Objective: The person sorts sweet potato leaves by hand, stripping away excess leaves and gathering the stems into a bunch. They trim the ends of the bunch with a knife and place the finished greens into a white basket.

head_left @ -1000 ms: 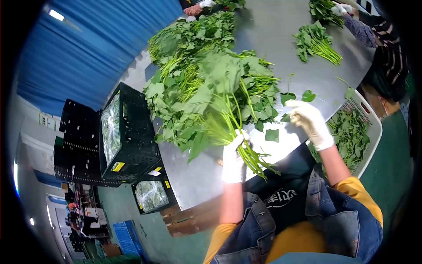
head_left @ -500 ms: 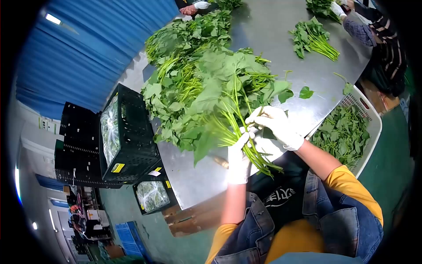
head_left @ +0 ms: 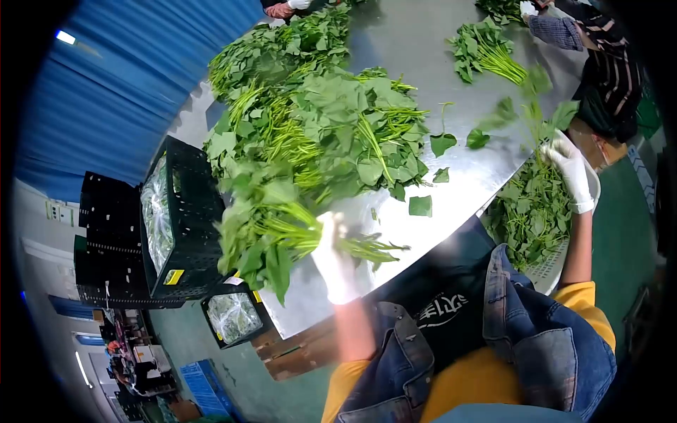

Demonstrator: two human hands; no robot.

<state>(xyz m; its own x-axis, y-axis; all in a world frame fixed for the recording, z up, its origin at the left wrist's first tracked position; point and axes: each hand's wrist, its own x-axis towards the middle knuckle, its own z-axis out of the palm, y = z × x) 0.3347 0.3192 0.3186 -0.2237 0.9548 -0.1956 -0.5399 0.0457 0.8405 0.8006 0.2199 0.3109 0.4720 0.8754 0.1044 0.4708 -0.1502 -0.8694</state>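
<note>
My left hand [head_left: 331, 259], in a white glove, is closed round the stems of a bunch of leafy greens [head_left: 278, 229]. The leaves point left and the cut stem ends stick out to the right, over the table's near edge. My gloved right hand [head_left: 566, 166] is over a white plastic basket [head_left: 546, 275] with loose leaves [head_left: 529, 218] in it. Its fingers are pinched on some leafy stems [head_left: 534, 113], which rise above the hand and are blurred by motion.
A large pile of greens [head_left: 282, 127] covers the left of the metal table [head_left: 395, 42]. Another bunch [head_left: 486, 56] and a few loose leaves [head_left: 443, 144] lie to the right. Black crates [head_left: 190, 211] stand at the left. Gloved co-workers [head_left: 564, 32] are at the far side.
My hands were together on the bunch and have moved apart. The left carried the bunch left and lower; the right swung right to the basket with some stems.
</note>
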